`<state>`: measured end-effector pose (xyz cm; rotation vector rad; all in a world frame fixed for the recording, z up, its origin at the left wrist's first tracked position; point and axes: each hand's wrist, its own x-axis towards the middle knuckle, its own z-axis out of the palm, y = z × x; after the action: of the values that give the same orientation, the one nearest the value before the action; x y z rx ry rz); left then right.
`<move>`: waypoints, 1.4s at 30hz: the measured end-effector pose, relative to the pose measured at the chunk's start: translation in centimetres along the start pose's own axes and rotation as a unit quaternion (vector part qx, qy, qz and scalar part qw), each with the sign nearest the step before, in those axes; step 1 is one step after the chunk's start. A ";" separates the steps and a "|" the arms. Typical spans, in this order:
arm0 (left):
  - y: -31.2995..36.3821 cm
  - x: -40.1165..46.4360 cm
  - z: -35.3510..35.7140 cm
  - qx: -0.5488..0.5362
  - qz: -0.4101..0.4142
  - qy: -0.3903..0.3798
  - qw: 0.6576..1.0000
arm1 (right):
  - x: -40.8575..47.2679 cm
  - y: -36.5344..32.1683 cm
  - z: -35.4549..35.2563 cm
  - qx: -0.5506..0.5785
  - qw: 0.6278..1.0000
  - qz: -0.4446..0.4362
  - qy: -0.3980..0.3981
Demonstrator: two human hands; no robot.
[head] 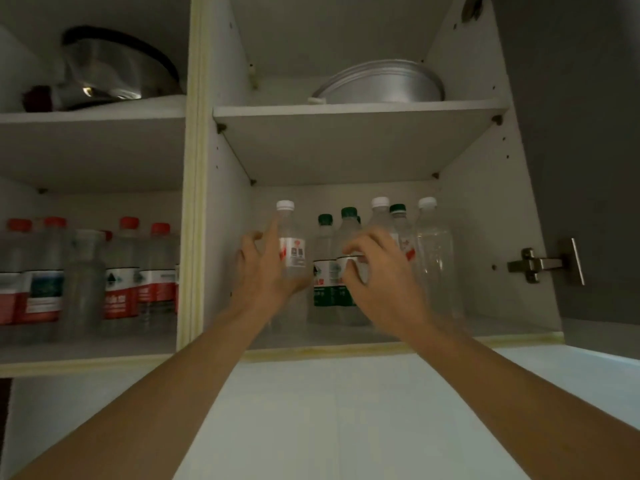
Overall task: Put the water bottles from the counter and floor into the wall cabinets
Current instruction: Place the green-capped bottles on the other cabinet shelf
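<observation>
Here both hands (pixel 266 268) (pixel 377 271) hang loose before three white-capped (pixel 292 244) and three green-capped bottles (pixel 325 268).

head cam | faces up-forward | near open wall cabinet (pixel 346 140)

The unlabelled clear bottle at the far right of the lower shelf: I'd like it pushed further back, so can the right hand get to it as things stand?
Probably yes. The right hand is just left of the unlabelled clear bottle, and nothing stands in front of the bottle or to its right.
</observation>
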<state>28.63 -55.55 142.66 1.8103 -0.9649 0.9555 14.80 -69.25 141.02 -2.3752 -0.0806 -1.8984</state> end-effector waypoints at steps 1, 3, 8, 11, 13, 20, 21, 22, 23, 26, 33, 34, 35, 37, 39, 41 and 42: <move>-0.4 -0.2 0.1 -0.003 -0.004 -0.022 1.000 | 0.7 -0.4 1.0 0.011 1.000 0.012 -0.026; -1.1 -0.4 0.4 -0.034 -0.008 -0.058 0.998 | 2.2 -0.7 3.0 0.069 0.987 0.101 -0.103; -2.7 0.2 1.1 -0.079 -0.006 -0.083 0.993 | 3.3 0.2 6.4 0.162 0.918 0.293 -0.212; -3.2 0.4 1.1 -0.079 -0.014 -0.086 0.993 | 2.7 1.0 6.9 0.186 0.907 0.324 -0.195; -3.3 0.5 1.1 -0.083 -0.013 -0.088 0.993 | 2.6 1.3 6.9 0.173 0.913 0.323 -0.181; -4.0 0.7 1.2 -0.100 -0.033 -0.087 0.991 | 2.7 1.3 7.4 0.130 0.920 0.296 -0.221; -4.0 0.8 1.2 -0.103 -0.037 -0.087 0.990 | 2.8 1.1 7.5 0.139 0.917 0.295 -0.231; -4.1 0.9 1.2 -0.106 -0.042 -0.089 0.989 | 2.9 1.1 7.7 0.144 0.912 0.297 -0.243; -4.2 1.0 1.2 -0.105 -0.046 -0.091 0.989 | 3.0 1.1 7.9 0.150 0.906 0.304 -0.254; -4.4 1.1 1.4 -0.091 -0.046 -0.095 0.990 | 3.5 1.5 8.5 0.154 0.888 0.334 -0.276; -3.3 2.6 0.5 0.042 -0.011 -0.151 0.988 | 4.9 0.9 9.7 0.102 0.863 0.408 -0.281; -3.0 2.8 0.3 0.084 0.003 -0.158 0.984 | 5.1 1.0 9.9 0.099 0.862 0.406 -0.287; -2.7 3.1 0.2 0.126 0.016 -0.166 0.978 | 5.4 1.0 10.0 0.098 0.861 0.405 -0.292; -2.3 3.9 0.1 0.205 0.031 -0.185 0.961 | 5.9 1.2 10.0 0.097 0.861 0.401 -0.297; -2.4 4.9 0.1 0.272 0.055 -0.196 0.940 | 6.2 1.7 10.3 0.106 0.859 0.401 -0.299; -2.6 5.9 0.3 0.306 0.077 -0.203 0.927 | 6.2 2.0 10.5 0.102 0.862 0.394 -0.301; -2.7 6.3 0.5 0.314 0.078 -0.210 0.923 | 6.1 2.3 10.6 0.099 0.866 0.387 -0.301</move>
<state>33.70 -56.52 147.15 2.5860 -1.1605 1.0795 26.71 -70.46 144.58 -2.2448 0.5233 -0.7304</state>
